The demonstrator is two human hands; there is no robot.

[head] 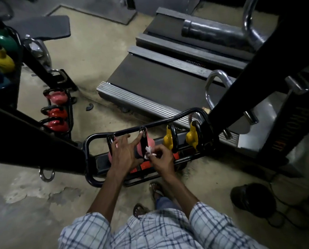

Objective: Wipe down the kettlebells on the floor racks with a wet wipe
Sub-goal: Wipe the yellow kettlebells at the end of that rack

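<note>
Currently mid-wipe on the pink kettlebell (151,143) at the left end of the floor rack (160,121); right grip (160,157) pinches the wipe (148,151) against its black handle (143,141); left grip (125,151) released, fingers spread over the bell, index tip touching the handle top, probably to steady it. Yellow bells (169,141) sit further right on the same rack; likely not done yet. Next: run wipe up and round the handle, then over the body; pinch must be firm, since the wipe is small and bunched.
</note>
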